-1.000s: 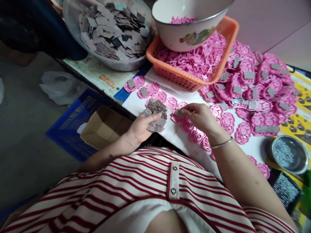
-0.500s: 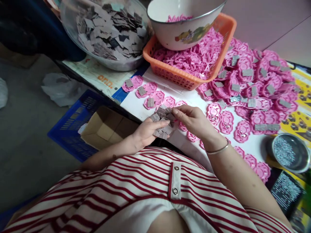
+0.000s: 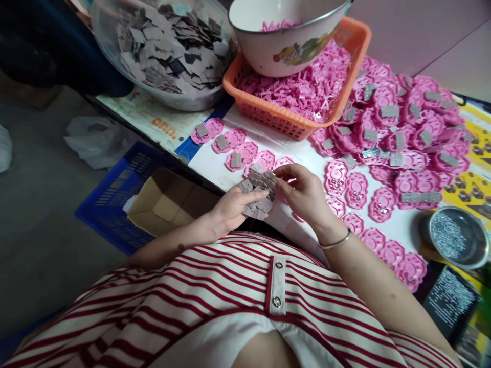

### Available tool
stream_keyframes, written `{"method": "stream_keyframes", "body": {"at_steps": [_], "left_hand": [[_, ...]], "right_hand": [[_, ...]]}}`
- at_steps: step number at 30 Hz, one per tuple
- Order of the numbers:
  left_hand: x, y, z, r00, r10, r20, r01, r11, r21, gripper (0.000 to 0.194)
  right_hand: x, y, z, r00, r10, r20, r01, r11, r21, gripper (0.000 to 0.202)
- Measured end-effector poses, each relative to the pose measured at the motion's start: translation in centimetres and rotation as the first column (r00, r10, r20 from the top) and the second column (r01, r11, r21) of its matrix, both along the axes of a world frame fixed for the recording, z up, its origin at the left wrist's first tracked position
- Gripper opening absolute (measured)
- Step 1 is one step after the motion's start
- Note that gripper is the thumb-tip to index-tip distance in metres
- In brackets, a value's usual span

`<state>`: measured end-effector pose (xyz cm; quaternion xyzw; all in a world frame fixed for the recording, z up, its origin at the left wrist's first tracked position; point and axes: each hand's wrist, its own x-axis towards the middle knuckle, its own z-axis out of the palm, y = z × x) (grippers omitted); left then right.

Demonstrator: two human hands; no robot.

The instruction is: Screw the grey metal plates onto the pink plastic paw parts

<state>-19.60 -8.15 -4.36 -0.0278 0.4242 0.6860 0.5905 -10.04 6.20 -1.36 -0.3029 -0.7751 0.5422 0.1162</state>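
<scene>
My left hand (image 3: 232, 207) is closed on a stack of small grey plates (image 3: 256, 197), its thumb lying across them. At the right side of the stack, my right hand (image 3: 301, 191) has its fingers pressed together; what they pinch, if anything, is too small to make out. Beyond my hands a row of pink plastic pieces lies on the white table surface, and three at the left, such as this pink piece (image 3: 244, 152), bear a grey plate. More pink pieces with small shiny metal parts (image 3: 356, 190) lie right of my right hand.
A clear basin (image 3: 203, 102) of grey plates stands back left. An orange basket (image 3: 276, 124) with pink parts carries an enamel bowl (image 3: 264, 56). Pink pieces (image 3: 406, 117) are heaped right, near a metal bowl (image 3: 481, 245). A blue crate (image 3: 99, 204) sits lower left.
My right hand has shifted slightly, its wrist moving left and its fingers now curled beside the stack. My left hand still holds the plates in about the same place.
</scene>
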Motion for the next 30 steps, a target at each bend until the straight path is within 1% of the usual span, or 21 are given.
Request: {"method": "stream_keyframes", "body": {"at_steps": [5, 10, 13, 14, 16, 18, 20, 23, 26, 28, 30], "left_hand": [[0.2, -0.1, -0.1, 0.999, -0.038, -0.009, 0.038, 0.999, 0.004, 0.034], [0.7, -0.2, -0.2, 0.998, -0.057, -0.007, 0.057, 0.998, 0.03, 0.03], [1.0, -0.2, -0.3, 0.997, -0.082, -0.01, 0.082, 0.996, 0.02, 0.03], [1.0, -0.2, -0.3, 0.996, -0.089, -0.009, 0.09, 0.996, 0.011, 0.03], [1.2, -0.1, -0.3, 0.995, -0.097, 0.001, 0.097, 0.995, 0.001, 0.03], [1.3, -0.1, -0.3, 0.996, -0.092, 0.016, 0.092, 0.996, 0.004, 0.029], [1.4, -0.2, -0.3, 0.996, -0.087, 0.016, 0.087, 0.996, 0.008, 0.027], [1.3, -0.6, -0.3, 0.997, -0.077, -0.016, 0.077, 0.997, 0.008, 0.026], [1.0, -0.9, -0.4, 0.996, -0.077, -0.053, 0.077, 0.997, -0.002, 0.028], [0.8, -1.0, -0.5, 0.995, -0.072, -0.07, 0.071, 0.997, -0.017, 0.029], [0.7, -1.1, -0.5, 0.995, -0.063, -0.08, 0.061, 0.998, -0.027, 0.03]], "right_hand": [[0.5, 0.1, 0.5, 0.998, 0.067, 0.011, -0.066, 0.997, -0.043, 0.01], [1.1, -0.1, 0.9, 0.996, 0.084, -0.007, -0.084, 0.992, -0.092, 0.022], [1.5, -0.2, 1.0, 0.997, 0.073, -0.019, -0.075, 0.989, -0.128, 0.015], [1.7, -0.2, 0.9, 0.998, 0.055, -0.027, -0.058, 0.988, -0.145, 0.016], [1.9, -0.2, 0.7, 0.997, -0.031, -0.069, 0.014, 0.972, -0.233, 0.023], [2.2, -0.2, 0.4, 0.983, -0.146, -0.112, 0.099, 0.934, -0.344, 0.031], [2.5, -0.1, 0.2, 0.965, -0.229, -0.126, 0.159, 0.898, -0.41, 0.035], [3.1, 0.3, 0.1, 0.956, -0.273, -0.103, 0.214, 0.896, -0.389, 0.029], [3.8, 1.2, 0.4, 0.956, -0.286, -0.066, 0.248, 0.908, -0.338, 0.023], [4.2, 1.8, 0.7, 0.973, -0.232, 0.002, 0.227, 0.949, -0.22, 0.018], [4.3, 2.3, 0.7, 0.984, -0.151, 0.096, 0.158, 0.985, -0.07, 0.015]]}}
